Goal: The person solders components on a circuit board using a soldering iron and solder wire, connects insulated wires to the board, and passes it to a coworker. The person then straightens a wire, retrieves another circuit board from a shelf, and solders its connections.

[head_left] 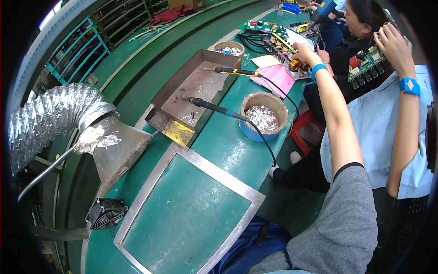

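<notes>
Stretched out over the far right of the bench, my left hand (306,54) has its fingers bent down at a long yellow-and-black part (284,42). Its fingertips are small, and what they pinch cannot be made out. A copper-coloured wound coil (297,66) lies just below that hand. Raised at the right, my right hand (393,48) grips a green circuit board (367,66) by its upper edge. That board is tilted and carries a red block and several dark parts. Both my wrists wear blue bands. Pink paper (277,78) lies beside the coil.
Two soldering irons (212,106) rest on a metal tray (159,98) with a yellow sponge (179,131). A round tub (253,100) holds silvery scraps. A foil duct (59,118) and small fan (107,213) stand left. A co-worker (362,27) holds a blue power tool (323,11).
</notes>
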Tool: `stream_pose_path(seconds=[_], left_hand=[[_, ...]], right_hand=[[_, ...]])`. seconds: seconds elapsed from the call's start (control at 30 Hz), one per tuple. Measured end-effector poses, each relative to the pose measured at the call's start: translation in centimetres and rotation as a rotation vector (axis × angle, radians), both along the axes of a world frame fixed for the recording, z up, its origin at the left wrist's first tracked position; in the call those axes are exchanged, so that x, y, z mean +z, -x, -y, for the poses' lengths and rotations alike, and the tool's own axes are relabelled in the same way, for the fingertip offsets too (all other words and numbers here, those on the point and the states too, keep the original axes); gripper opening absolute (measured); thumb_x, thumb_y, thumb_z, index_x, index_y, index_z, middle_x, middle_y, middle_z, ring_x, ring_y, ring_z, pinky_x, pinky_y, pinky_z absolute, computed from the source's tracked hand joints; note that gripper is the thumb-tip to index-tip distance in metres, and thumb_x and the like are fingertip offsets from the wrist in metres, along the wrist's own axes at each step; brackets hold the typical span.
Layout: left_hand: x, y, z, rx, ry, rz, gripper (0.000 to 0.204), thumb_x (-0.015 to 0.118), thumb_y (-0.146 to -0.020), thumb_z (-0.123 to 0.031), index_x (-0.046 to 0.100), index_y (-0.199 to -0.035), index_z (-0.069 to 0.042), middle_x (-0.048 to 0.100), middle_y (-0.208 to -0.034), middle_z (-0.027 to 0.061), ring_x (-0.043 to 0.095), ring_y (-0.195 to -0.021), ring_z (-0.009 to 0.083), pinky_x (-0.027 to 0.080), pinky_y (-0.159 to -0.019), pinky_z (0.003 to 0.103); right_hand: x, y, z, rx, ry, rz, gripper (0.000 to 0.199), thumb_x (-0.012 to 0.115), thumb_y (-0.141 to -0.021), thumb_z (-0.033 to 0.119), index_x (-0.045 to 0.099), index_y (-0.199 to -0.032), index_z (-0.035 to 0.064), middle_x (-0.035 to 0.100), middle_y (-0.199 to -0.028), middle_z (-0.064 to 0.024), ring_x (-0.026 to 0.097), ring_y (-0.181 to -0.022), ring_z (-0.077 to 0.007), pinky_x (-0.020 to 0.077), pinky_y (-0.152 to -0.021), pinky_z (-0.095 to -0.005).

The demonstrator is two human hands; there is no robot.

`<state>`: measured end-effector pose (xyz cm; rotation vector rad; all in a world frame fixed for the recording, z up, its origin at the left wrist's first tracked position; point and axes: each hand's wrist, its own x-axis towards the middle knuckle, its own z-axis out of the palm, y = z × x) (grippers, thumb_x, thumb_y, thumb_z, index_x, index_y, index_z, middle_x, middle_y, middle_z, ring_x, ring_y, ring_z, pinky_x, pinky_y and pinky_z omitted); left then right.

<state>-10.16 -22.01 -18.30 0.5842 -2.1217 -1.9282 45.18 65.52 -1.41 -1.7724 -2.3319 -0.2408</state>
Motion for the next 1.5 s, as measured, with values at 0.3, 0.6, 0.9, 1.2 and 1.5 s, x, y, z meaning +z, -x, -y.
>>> stream_pose_path(seconds=[0.3, 0.6, 0.9, 1.2, 1.5], left_hand=[[-0.2, -0.2, 3.2, -0.019, 0.018, 0.009, 0.052, 0.038, -0.103, -0.035, 0.054, -0.116, 0.013, 0.059, -0.117, 0.0211, 0.054, -0.095, 0.0318, 0.043, -0.085, 0.045], [3.8, -2.6, 2.7, 0.134, 0.218, 0.162, 0.054, 0.035, -0.104, -0.036, 0.055, -0.115, 0.013, 0.061, -0.112, 0.0235, 0.055, -0.092, 0.0315, 0.045, -0.084, 0.043], [3.3, -3.3, 7.0, -0.101, -0.077, -0.126, 0.042, 0.053, -0.098, -0.029, 0.054, -0.116, 0.01, 0.059, -0.106, 0.0197, 0.056, -0.089, 0.0276, 0.044, -0.083, 0.038], [11.7, -9.1, 2.0, 0.035, 0.634, -0.546, 0.038, 0.051, -0.098, -0.014, 0.05, -0.132, 0.003, 0.039, -0.143, 0.0165, 0.04, -0.13, 0.026, 0.034, -0.108, 0.039], [19.3, -6.7, -5.7, -0.98, 0.727, -0.564, 0.041, 0.061, -0.082, -0.003, 0.057, -0.123, 0.003, 0.061, -0.117, 0.0193, 0.057, -0.109, 0.0334, 0.044, -0.094, 0.039]], right_hand=[[-0.5, 3.6, 8.9, -0.18, -0.415, -0.39, 0.028, 0.055, -0.083, 0.007, 0.061, -0.108, -0.004, 0.061, -0.112, -0.0277, 0.06, -0.104, -0.0439, 0.0481, -0.09, -0.0482], [2.7, 6.6, 33.8, 0.065, -0.22, -0.979, 0.012, 0.052, -0.093, 0.004, 0.061, -0.098, -0.0021, 0.067, -0.073, -0.0095, 0.064, -0.054, -0.012, 0.0497, -0.049, -0.026], [4.5, 17.8, 49.6, 0.933, 0.206, -0.834, 0.014, 0.061, -0.091, 0.011, 0.062, -0.08, 0.0033, 0.057, -0.064, -0.0124, 0.057, -0.052, -0.0282, 0.045, -0.048, -0.0321], [4.0, 34.2, 53.5, 1.467, 0.407, -0.377, 0.038, 0.059, -0.093, 0.029, 0.062, -0.062, 0.0057, 0.06, -0.061, -0.0122, 0.06, -0.056, -0.0294, 0.0459, -0.049, -0.0388], [-4.4, 42.3, 55.2, 1.429, 0.372, -0.745, 0.042, 0.058, -0.089, 0.039, 0.065, -0.062, 0.0073, 0.064, -0.063, -0.0136, 0.063, -0.059, -0.0327, 0.0496, -0.054, -0.0448]])
